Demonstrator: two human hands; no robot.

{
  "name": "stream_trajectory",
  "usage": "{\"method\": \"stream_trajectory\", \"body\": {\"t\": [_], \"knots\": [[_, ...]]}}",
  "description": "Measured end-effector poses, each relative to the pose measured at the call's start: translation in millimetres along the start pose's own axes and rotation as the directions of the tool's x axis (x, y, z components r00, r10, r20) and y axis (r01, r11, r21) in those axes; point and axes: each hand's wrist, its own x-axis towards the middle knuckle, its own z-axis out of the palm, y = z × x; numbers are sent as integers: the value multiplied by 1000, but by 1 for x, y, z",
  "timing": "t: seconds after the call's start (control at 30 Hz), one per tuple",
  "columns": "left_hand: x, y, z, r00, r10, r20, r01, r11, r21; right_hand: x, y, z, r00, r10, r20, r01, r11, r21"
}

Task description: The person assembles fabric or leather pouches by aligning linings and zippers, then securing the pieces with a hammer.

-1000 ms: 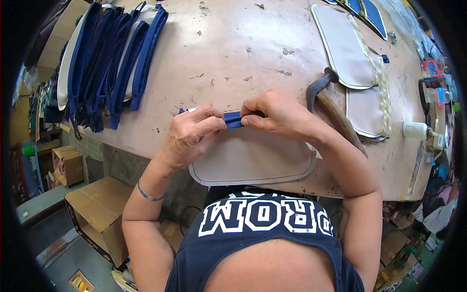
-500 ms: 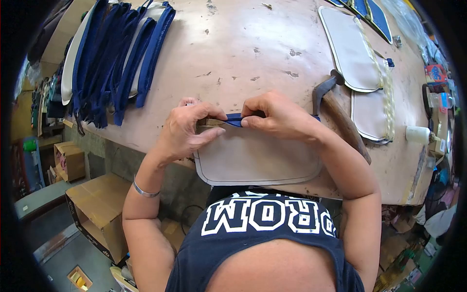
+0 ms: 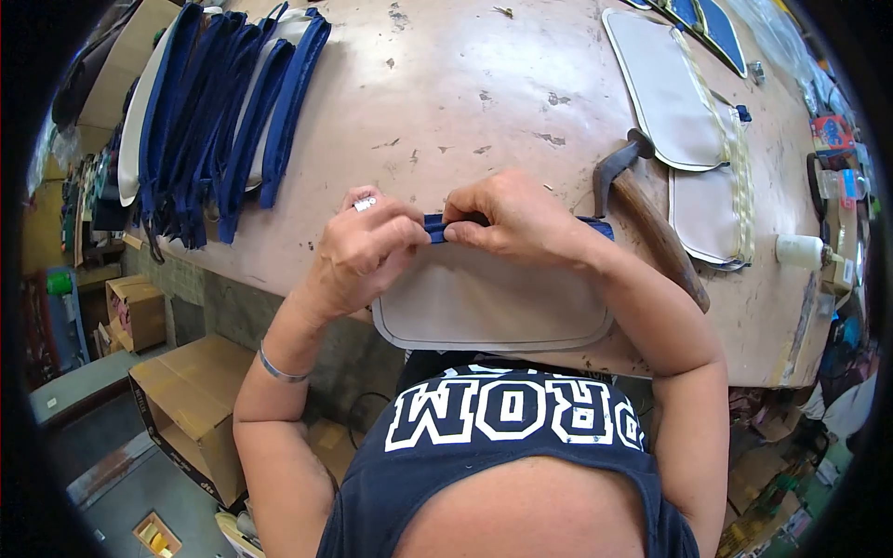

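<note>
A beige panel with rounded lower corners and a stitched border lies at the table's front edge, close to my body. Along its top edge runs a dark blue strip. My left hand pinches the strip near the panel's left end, its fingers curled together. Just to the right, my right hand grips the same strip between thumb and fingers. A small gap separates the two hands, and blue fabric shows in it. The part of the strip under my fingers is hidden.
A hammer with a wooden handle lies right of my right hand. Beige panels are at the right, beside a white spool. Blue-edged pieces stand in a row at the left. A cardboard box is below the table.
My left hand has closed its fingers on the strip, where thumb and fingers were apart. My right hand has shifted slightly left. The blue strip now covers the tan edge that showed between them.
</note>
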Motion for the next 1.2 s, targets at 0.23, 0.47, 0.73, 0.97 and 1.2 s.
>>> {"method": "stream_trajectory", "body": {"t": [0.23,0.47,0.73,0.97,1.2], "knots": [[18,3,-13,884,-277,377,344,931,-122,-10,-19,10,962,-234,-143,186,940,-288],[17,10,-19,898,-248,364,334,922,-194,-28,-21,-3,994,-108,-15,98,946,-310],[-15,-12,-20,887,-397,235,460,804,-376,-111,-9,-53,878,80,-472,-307,850,-428],[-22,-31,-23,871,-439,222,487,711,-507,-158,15,-42,841,328,-429,-523,696,-493],[-34,-36,-21,886,-417,202,451,677,-581,-79,6,-62,923,353,-154,-381,899,-218]]}}
